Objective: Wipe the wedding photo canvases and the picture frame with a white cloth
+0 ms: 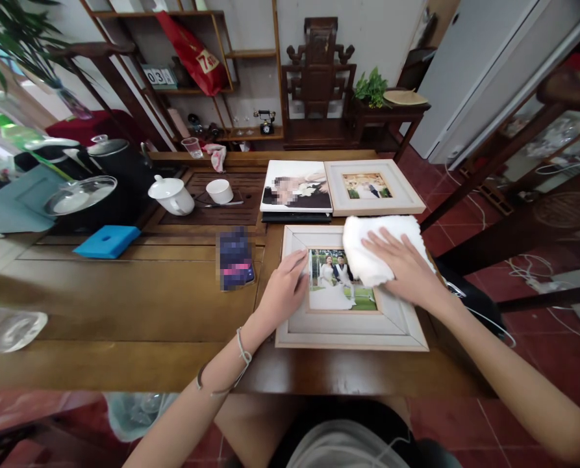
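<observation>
A pale wooden picture frame [297, 328] lies flat on the table's near right, around a photo [336, 279] of a couple in wedding clothes. Along the frame's left inner edge rests my left hand [290, 279], its fingers stretched out flat. My right hand [406, 266] holds a folded white cloth [362, 250] against the frame's upper right part, fingers spread over the fabric. The cloth hides that corner and a bit of the photo. Just beyond lie a second framed photo [336, 188] and a white-edged picture panel [280, 170] stacked on something dark.
A phone [236, 260] lies left of the frame. Farther left are a blue block [107, 242], a lidded white cup [171, 197], a small white bowl [220, 191] and a glass-lidded pot [82, 195]. Dark wooden chairs [538, 221] stand at the right.
</observation>
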The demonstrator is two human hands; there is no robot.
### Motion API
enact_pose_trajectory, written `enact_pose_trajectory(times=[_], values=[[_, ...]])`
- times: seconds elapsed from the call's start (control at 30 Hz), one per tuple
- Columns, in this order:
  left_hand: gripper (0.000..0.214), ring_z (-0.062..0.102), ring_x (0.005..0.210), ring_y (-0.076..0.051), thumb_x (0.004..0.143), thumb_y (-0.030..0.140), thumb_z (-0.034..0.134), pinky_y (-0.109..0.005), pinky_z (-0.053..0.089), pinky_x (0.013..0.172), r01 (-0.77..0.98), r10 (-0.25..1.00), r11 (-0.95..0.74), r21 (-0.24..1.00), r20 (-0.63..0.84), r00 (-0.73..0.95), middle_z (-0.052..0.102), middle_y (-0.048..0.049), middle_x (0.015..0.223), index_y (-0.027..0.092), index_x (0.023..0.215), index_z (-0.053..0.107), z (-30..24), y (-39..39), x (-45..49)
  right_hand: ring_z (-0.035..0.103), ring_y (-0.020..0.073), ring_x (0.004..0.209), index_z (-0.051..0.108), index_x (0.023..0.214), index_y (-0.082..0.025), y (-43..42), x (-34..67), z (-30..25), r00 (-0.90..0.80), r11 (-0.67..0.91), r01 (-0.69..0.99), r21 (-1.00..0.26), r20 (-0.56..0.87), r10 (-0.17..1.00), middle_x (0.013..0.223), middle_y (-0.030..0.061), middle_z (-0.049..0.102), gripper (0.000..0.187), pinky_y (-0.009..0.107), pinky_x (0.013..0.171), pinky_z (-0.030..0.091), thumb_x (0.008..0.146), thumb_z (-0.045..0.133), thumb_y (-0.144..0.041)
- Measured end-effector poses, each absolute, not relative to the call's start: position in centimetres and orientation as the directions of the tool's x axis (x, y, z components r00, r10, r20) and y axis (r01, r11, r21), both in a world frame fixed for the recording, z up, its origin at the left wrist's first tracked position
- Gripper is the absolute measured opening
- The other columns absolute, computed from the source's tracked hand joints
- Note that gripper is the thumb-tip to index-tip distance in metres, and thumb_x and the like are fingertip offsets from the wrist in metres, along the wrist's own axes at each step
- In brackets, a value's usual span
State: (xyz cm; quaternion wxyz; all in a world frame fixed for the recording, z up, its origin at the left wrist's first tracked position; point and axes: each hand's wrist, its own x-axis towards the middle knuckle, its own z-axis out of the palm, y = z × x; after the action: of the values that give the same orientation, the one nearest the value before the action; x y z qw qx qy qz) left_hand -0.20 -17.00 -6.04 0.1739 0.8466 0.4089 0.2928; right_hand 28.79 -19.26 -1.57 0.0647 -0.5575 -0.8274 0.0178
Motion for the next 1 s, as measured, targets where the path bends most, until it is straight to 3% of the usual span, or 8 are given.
enact_pose_trajectory(times=[0.17, 0.27, 0.4, 0.53, 0.6, 0.7, 0.83, 1.0], values=[[0.045, 0.046, 0.135, -0.027, 0.094, 0.015, 0.045, -0.049, 0.04, 0.114, 0.594, 0.804, -0.593, 0.544, 0.352, 0.48, 0.053, -0.015, 0.141, 0.017, 0.139, 0.049, -6.2, -17.0, -0.3, 0.004, 0.0347, 0.148, 0.032, 0.152, -0.019, -15.7, 27.3, -1.9, -0.36, 0.371, 0.927, -0.048, 0.151, 0.921, 0.161, 0.0082, 0.023, 0.088, 0.065, 0.116, 0.012, 0.067, 0.053, -0.009], [0.045, 0.047, 0.135, -0.027, 0.094, 0.016, 0.045, -0.049, 0.039, 0.114, 0.592, 0.803, -0.594, 0.544, 0.356, 0.478, 0.053, -0.0153, 0.141, 0.016, 0.139, 0.05, -6.2, -17.0, -0.3, 0.005, 0.034, 0.148, 0.032, 0.152, -0.018, -17.4, 26.2, -1.7, -0.413, 0.42, 0.906, -0.049, 0.104, 0.905, 0.16, 0.0086, 0.025, 0.091, 0.064, 0.118, 0.006, 0.064, 0.052, -0.006], [0.045, 0.047, 0.135, -0.027, 0.095, 0.017, 0.045, -0.049, 0.04, 0.114, 0.587, 0.8, -0.598, 0.546, 0.365, 0.476, 0.053, -0.0144, 0.141, 0.018, 0.139, 0.05, -6.2, -17.0, -0.3, 0.017, 0.0324, 0.147, 0.036, 0.15, -0.019, -23.8, 25.4, 0.0, -0.479, 0.465, 0.866, -0.182, -0.042, 0.877, 0.156, 0.0081, 0.035, 0.094, 0.061, 0.12, 0.011, 0.058, 0.052, -0.006], [0.044, 0.047, 0.135, -0.027, 0.095, 0.017, 0.045, -0.049, 0.039, 0.115, 0.577, 0.792, -0.608, 0.545, 0.374, 0.482, 0.053, -0.014, 0.141, 0.018, 0.139, 0.05, -6.1, -17.0, -0.4, 0.019, 0.022, 0.147, 0.03, 0.153, -0.033, -29.6, 24.6, 2.6, -0.652, 0.573, 0.736, -0.36, -0.15, 0.743, 0.154, -0.0064, 0.036, 0.106, 0.049, 0.121, 0.023, 0.052, 0.048, -0.007], [0.043, 0.047, 0.135, -0.027, 0.096, 0.017, 0.044, -0.049, 0.039, 0.115, 0.58, 0.792, -0.608, 0.542, 0.37, 0.485, 0.053, -0.0144, 0.141, 0.017, 0.138, 0.05, -6.1, -16.9, -0.4, 0.017, 0.0202, 0.147, 0.027, 0.154, -0.037, -30.2, 24.3, 2.7, -0.673, 0.581, 0.717, -0.385, -0.164, 0.721, 0.154, -0.0101, 0.033, 0.108, 0.047, 0.121, 0.026, 0.052, 0.049, -0.008], [0.043, 0.047, 0.135, -0.027, 0.096, 0.017, 0.044, -0.049, 0.039, 0.115, 0.579, 0.787, -0.614, 0.535, 0.368, 0.495, 0.053, -0.0157, 0.141, 0.015, 0.138, 0.05, -6.1, -16.9, -0.4, 0.016, 0.0228, 0.148, 0.027, 0.155, -0.029, -27.7, 24.4, 1.0, -0.641, 0.58, 0.75, -0.318, -0.131, 0.756, 0.156, -0.0042, 0.033, 0.102, 0.051, 0.121, 0.02, 0.058, 0.051, -0.009], [0.046, 0.047, 0.135, -0.028, 0.095, 0.018, 0.046, -0.05, 0.039, 0.114, 0.588, 0.792, -0.608, 0.533, 0.359, 0.494, 0.052, -0.0152, 0.142, 0.016, 0.14, 0.048, -6.1, -16.9, -0.5, 0.015, 0.0304, 0.148, 0.03, 0.153, -0.016, -21.5, 25.5, -1.7, -0.469, 0.475, 0.869, -0.141, 0.071, 0.88, 0.156, 0.0089, 0.035, 0.094, 0.059, 0.119, 0.012, 0.063, 0.056, -0.011], [0.045, 0.047, 0.135, -0.028, 0.094, 0.017, 0.046, -0.05, 0.039, 0.114, 0.593, 0.799, -0.599, 0.538, 0.352, 0.487, 0.053, -0.0152, 0.142, 0.016, 0.14, 0.049, -6.1, -16.9, -0.5, 0.015, 0.0347, 0.147, 0.034, 0.15, -0.017, -16.3, 25.8, -2.1, -0.326, 0.345, 0.935, -0.079, 0.189, 0.926, 0.156, 0.01, 0.035, 0.086, 0.063, 0.117, 0.015, 0.067, 0.054, -0.012]])
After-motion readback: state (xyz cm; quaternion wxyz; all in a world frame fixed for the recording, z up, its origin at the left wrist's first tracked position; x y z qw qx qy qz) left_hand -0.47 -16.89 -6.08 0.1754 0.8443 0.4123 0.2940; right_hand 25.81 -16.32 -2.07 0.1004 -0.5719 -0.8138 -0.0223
